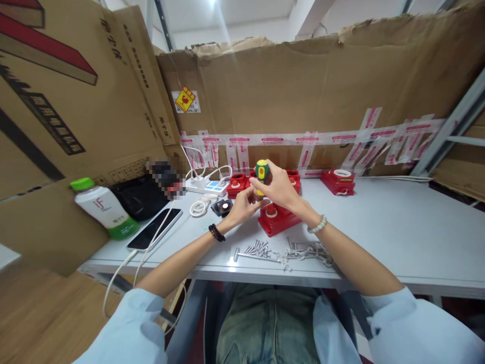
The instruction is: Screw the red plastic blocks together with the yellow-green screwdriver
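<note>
My right hand (282, 188) is closed round the green-and-yellow handle of a screwdriver (261, 171), which stands nearly upright. Its lower end is hidden by my fingers. My left hand (244, 206) has its fingers pinched together just below the handle; what they hold, if anything, I cannot make out. Under and in front of both hands sits a red plastic box (275, 222) with a white ring on it. On the near side of it lie a pile of screws (259, 248), a metal T-shaped bar (257, 257) and a small heap of chain (316, 251).
Several red boxes (237, 186) stand behind my hands, another red box (338, 182) to the right. At left are a power strip (207, 186), a coiled white cable (199, 208), a phone (156, 230), a bottle (106, 210) and a black pouch (136, 197). Cardboard (273, 96) walls the back.
</note>
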The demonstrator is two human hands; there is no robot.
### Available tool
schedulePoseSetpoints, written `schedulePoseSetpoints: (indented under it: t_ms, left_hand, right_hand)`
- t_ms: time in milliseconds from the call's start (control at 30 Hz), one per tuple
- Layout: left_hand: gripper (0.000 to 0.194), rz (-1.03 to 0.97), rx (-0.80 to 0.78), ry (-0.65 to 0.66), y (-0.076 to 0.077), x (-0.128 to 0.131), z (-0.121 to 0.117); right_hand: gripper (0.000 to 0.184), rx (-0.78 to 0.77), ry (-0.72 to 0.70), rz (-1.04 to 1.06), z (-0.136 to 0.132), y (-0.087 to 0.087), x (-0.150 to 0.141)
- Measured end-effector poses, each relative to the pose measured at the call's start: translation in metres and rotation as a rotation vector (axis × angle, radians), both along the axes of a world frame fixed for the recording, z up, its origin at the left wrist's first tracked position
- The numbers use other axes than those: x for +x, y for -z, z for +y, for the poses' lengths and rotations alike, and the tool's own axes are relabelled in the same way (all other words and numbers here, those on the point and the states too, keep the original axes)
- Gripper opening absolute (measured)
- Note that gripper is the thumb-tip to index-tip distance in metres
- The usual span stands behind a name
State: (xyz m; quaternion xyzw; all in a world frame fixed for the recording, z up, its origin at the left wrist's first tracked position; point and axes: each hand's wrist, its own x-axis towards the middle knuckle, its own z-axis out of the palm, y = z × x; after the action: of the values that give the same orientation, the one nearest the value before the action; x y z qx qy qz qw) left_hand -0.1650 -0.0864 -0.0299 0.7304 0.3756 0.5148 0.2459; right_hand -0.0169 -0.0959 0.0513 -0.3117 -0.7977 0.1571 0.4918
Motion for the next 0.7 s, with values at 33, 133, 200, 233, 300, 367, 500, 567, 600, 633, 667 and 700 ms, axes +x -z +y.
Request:
schedulePoseSetpoints:
  t_ms: [33, 133, 200, 233, 300, 367, 500, 567, 600, 633, 667, 700]
  left_hand:
    - [0.031, 0.017, -0.001, 0.008, 0.0000, -0.0009, -0.0008]
    - [0.026, 0.093, -0.007, 0.077, -0.0026, -0.0056, -0.0051]
    - [0.024, 0.114, 0.000, 0.098, -0.0044, -0.0072, -0.0066]
    - [0.024, 0.106, 0.012, 0.086, -0.0047, -0.0069, -0.0064]
    - [0.028, 0.063, 0.041, 0.028, -0.0041, -0.0045, -0.0049]
    - [0.030, 0.035, 0.061, -0.019, -0.0031, -0.0022, -0.0036]
    - [0.023, 0.106, 0.073, 0.052, -0.0054, -0.0051, -0.0060]
    - [0.023, 0.135, 0.041, 0.106, -0.0072, -0.0078, -0.0079]
    - [0.024, 0.131, 0.022, 0.107, -0.0076, -0.0084, -0.0082]
    - [0.025, 0.117, 0.012, 0.088, -0.0076, -0.0084, -0.0082]
    - [0.026, 0.096, 0.013, 0.052, -0.0072, -0.0078, -0.0077]
    - [0.026, 0.075, 0.023, 0.012, -0.0066, -0.0071, -0.0071]
  right_hand:
    - [0.021, 0.005, 0.009, -0.003, -0.0008, -0.0001, -0.0002]
    - [0.019, 0.000, 0.006, -0.002, -0.0016, 0.0008, 0.0000]
    - [0.019, -0.005, 0.012, 0.001, -0.0008, 0.0023, 0.0004]
    - [0.019, -0.007, 0.015, 0.002, -0.0001, 0.0032, 0.0005]
    - [0.019, -0.013, 0.023, 0.003, 0.0015, 0.0050, 0.0005]
    - [0.021, -0.020, 0.034, 0.001, 0.0031, 0.0065, 0.0005]
    - [0.024, -0.016, 0.046, -0.011, 0.0047, 0.0079, 0.0014]
    - [0.026, -0.022, 0.038, -0.016, 0.0044, 0.0081, 0.0020]
    - [0.026, -0.027, 0.038, -0.016, 0.0041, 0.0081, 0.0023]
    - [0.026, -0.034, 0.040, -0.017, 0.0037, 0.0080, 0.0026]
    - [0.026, -0.040, 0.043, -0.020, 0.0032, 0.0078, 0.0029]
    - [0.026, -0.042, 0.046, -0.021, 0.0027, 0.0075, 0.0032]
